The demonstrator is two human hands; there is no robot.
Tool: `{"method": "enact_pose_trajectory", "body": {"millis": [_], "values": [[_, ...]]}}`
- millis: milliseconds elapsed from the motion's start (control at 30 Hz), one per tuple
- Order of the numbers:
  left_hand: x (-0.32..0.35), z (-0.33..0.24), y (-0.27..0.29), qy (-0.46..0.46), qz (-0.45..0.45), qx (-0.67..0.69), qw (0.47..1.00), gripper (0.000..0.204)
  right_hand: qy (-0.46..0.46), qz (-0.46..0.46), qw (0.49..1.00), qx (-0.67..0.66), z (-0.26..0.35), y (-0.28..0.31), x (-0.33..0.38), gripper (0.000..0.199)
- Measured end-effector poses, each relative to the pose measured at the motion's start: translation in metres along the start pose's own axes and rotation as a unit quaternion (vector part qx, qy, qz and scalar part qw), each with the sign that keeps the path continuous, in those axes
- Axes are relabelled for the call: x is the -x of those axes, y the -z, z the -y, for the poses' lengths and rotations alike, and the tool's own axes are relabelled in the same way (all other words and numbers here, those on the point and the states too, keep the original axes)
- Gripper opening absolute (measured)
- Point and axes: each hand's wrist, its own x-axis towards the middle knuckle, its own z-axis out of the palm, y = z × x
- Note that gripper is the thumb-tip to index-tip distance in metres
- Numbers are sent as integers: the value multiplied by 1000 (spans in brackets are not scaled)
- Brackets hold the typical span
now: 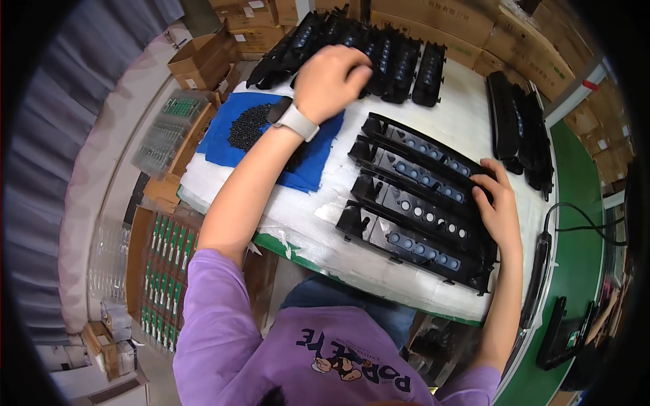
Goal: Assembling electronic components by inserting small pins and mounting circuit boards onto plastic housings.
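Observation:
My left hand [333,82], with a pale watch on the wrist, reaches over a back row of black plastic housings [428,74]. Its fingers curl downward, and whatever lies under them is hidden. Near me, several long black housings [413,203] lie side by side, each with a line of round lenses or discs; one line is whiter than the others. My right hand [497,206] rests at their right ends, fingers bent but apart, fingertips touching the black plastic. Under my left wrist lies a blue cloth [220,139] bearing a heap of small black parts [249,126].
More black housings [518,128] stand at the table's right edge. A black cable [586,227] and a dark handheld tool [539,260] lie beyond. Trays of green circuit boards [162,271] sit at lower left. Cardboard boxes [433,27] line the back.

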Motion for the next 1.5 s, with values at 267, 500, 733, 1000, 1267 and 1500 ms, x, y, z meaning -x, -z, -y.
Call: {"method": "enact_pose_trajectory", "body": {"millis": [267, 500, 733, 1000, 1267, 1500], "values": [[-20, 99, 24, 283, 145, -284, 905, 67, 4, -6, 1000, -2, 6, -4, -3, 19], [-24, 116, 29, 397, 2, -17, 918, 50, -14, -5, 1000, -7, 9, -4, -4, 18], [3, 118, 50, 330, -109, -49, 937, 53, -24, -10, 999, -21, 9, -5, 0, 18], [60, 10, 94, 124, 14, 157, 980, 53, 35, -50, 998, -20, -11, 8, -2, 19], [110, -93, 99, -114, 249, 229, 934, 56, 37, -258, 937, -234, 42, 60, 46, 35], [117, -125, 83, -152, 291, 299, 896, 61, 86, -60, 994, -31, 104, 58, 124, 62]]}}
